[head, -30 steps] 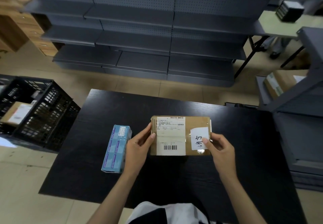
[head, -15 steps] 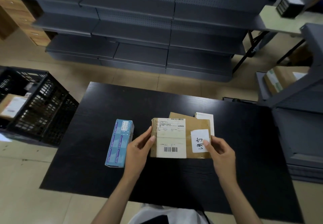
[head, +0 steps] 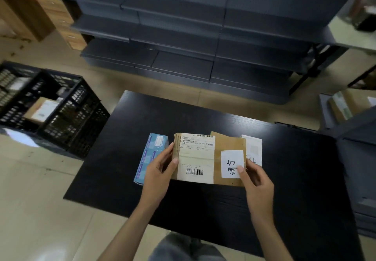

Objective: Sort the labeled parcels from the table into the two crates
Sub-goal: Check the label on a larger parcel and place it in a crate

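Over the table's (head: 183, 114) middle, the left hand (head: 157, 171) and right hand (head: 257, 181) each grip one end of the parcel (head: 227, 144), thumbs on top, label (head: 232, 164) upward, probably to read which crate (head: 77, 101), left of the table, it belongs in.

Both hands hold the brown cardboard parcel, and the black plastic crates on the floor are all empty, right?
Not quite. In the head view the black plastic crates are not empty: a small brown parcel with a white label lies inside. The left hand and right hand do hold the brown cardboard parcel.
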Available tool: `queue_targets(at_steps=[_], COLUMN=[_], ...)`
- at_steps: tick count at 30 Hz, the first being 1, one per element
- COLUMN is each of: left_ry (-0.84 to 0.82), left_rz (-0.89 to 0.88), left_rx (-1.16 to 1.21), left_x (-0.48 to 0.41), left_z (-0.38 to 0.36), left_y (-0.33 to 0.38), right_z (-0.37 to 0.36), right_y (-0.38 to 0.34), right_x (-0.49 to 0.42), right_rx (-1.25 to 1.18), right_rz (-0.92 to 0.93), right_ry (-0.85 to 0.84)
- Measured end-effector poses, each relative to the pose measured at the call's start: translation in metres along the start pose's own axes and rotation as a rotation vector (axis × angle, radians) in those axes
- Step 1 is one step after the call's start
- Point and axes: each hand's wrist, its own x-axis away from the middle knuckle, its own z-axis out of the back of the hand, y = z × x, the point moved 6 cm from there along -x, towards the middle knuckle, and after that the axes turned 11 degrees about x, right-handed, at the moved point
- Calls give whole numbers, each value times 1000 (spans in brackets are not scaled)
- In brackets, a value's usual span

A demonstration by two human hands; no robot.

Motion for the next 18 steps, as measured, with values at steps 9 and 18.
queue_targets(at_steps=[9,18], left_ry=[359,634], left_rz=[-89,-111], left_rx=[128,257], left_x=[76,142], left_z=[115,297], left_y=[29,17], right_z=[-106,-278], right_y=[-70,-119], right_x=[35,132], right_rx=[-80,24], right_rz=[187,316], right_ry=[-309,-632])
